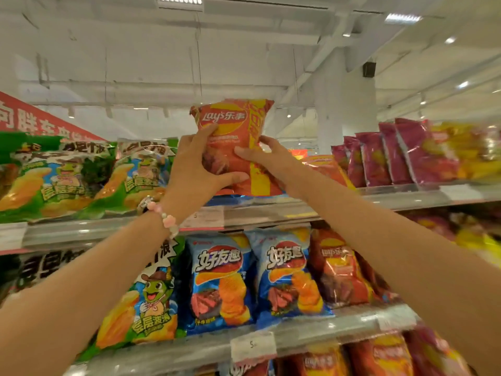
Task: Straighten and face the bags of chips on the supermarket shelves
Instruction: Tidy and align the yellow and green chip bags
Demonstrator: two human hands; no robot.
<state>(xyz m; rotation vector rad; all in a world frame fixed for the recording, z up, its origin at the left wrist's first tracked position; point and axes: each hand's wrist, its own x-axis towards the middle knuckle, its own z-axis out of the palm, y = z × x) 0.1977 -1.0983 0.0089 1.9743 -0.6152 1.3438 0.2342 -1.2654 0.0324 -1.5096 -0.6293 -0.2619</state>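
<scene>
- I stand close to supermarket shelves under a white ceiling; the lower shelf [311, 336] nearest me carries blue bags [221, 280] standing front out.
- My left hand [195, 164] curls round the near edge of an orange Lay's bag [238, 137], thumb under it, so I can turn it.
- My right hand [267, 158] pinches its other side (thumb across the front) to keep the logo square.
- The bag is upright over the top shelf [271, 213], beside green bags [67, 175], and I judge it not yet settled.
</scene>
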